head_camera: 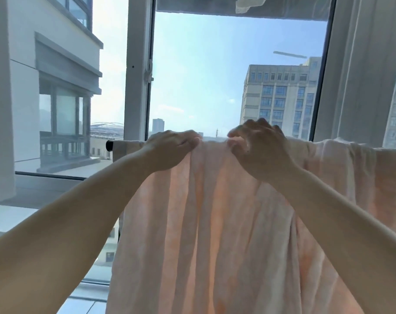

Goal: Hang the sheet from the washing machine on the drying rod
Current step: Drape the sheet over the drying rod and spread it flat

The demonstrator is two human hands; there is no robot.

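Below the drying rod (129,143), nearest to me, I had two bare forearms reaching up and one pale peach sheet (215,223) hanging in long soft folds from the rod down past the bottom of my view. It lay draped over the rod, spread from just short of the rod's dark end cap out to the far right.

At the rod itself, I had my left hand (169,150) with its fingers curled down onto the top fold of the sheet, gripping it where it crossed the rod. My right hand (258,150) sat just beside it, apart by a narrow gap, thumb and fingers pinching a bunch of the same top edge.

I judged the cloth to be thin and limp, since daylight glowed through it, and probably still damp, so somewhat heavier than it looked and inclined to slide toward whichever side hung longer. It looked neither fragile nor stiff. The place to hold it, I thought, was that top fold on the rod, the two hands drawing apart along it to smooth the bunching.

Beyond the rod stood one window frame (138,64), a white curtain (362,75) at the right, and outside several buildings under hazy sky. One white cloth (249,4) hung above.
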